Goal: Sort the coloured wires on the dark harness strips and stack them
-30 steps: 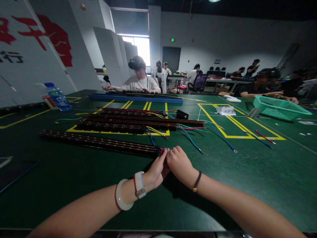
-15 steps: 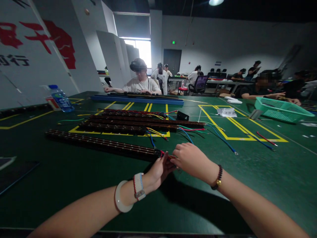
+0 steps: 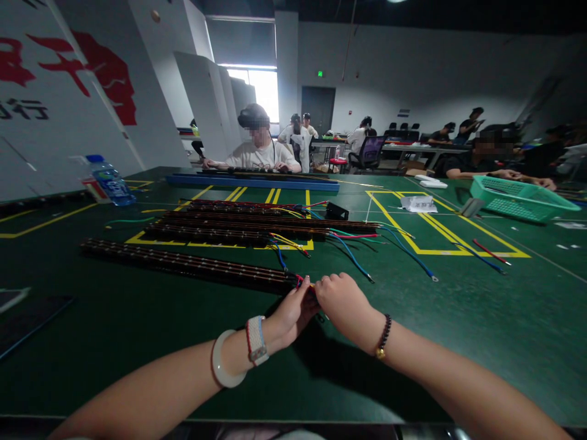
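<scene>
A long black bar with copper-coloured lines lies slantwise on the green table. At its right end, short wires come out, a red one among them. My left hand is closed around these wires, thumb on top. Right beside it, my right hand has its fingers curled and pinched on the same wires; its fingertips are largely hidden. A dark wire end pokes out below the hands. Behind lie several similar bars with blue, yellow, red and green leads.
A blue tray stands in front of a seated person across the table. To the right are a green basket, a crumpled white bag and loose red and blue wires. A water bottle stands left; a dark flat panel lies nearer.
My right hand has come slightly lower and turned, its fingers curling tighter against my left hand. The left hand keeps its hold. The view has shifted slightly.
</scene>
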Tool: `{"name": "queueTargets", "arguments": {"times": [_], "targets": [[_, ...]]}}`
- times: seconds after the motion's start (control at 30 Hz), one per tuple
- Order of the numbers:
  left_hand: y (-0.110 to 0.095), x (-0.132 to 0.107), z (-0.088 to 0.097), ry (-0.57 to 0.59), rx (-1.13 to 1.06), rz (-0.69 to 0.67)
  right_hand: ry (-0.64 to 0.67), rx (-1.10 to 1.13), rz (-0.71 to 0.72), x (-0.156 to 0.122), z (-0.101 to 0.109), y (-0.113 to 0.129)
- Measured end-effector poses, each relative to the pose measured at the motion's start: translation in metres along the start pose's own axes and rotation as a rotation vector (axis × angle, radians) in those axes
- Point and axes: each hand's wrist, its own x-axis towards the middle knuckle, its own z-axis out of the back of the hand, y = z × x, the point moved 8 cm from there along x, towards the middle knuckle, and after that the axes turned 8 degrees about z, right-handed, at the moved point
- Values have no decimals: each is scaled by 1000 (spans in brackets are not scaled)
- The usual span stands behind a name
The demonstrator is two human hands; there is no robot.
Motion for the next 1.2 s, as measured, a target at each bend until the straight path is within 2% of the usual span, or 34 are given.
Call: {"name": "queueTargets", "arguments": {"times": [0.13, 0.27, 0.4, 0.5, 0.6, 0.7, 0.9, 0.97, 1.03, 1.1, 1.2], "targets": [[0, 0, 1, -15, -2, -3, 18, 51, 19, -2, 2, -8], [-1, 1, -3, 39, 65, -29, 13, 196, -17, -3, 4, -42], [0, 2, -9, 123, 105, -32, 97, 574, -80, 7, -20, -80], [0, 2, -8, 114, 132, -35, 26, 723, -59, 18, -35, -95], [1, 2, -10, 143, 146, -30, -84, 712, -24, 26, -45, -102], [1, 2, -10, 135, 155, -18, -134, 678, 10, 33, -55, -105], [3, 2, -8, 113, 154, 39, -304, 681, 112, 42, -64, -108], [2, 2, -9, 122, 157, 33, -296, 666, 123, 41, -65, -108], [1, 2, -10, 134, 158, 21, -232, 630, 146, 38, -61, -107], [2, 4, -10, 141, 156, 21, -169, 571, 144, 32, -50, -105], [4, 5, -9, 142, 145, 28, -110, 473, 30, 21, -26, -106]]}}
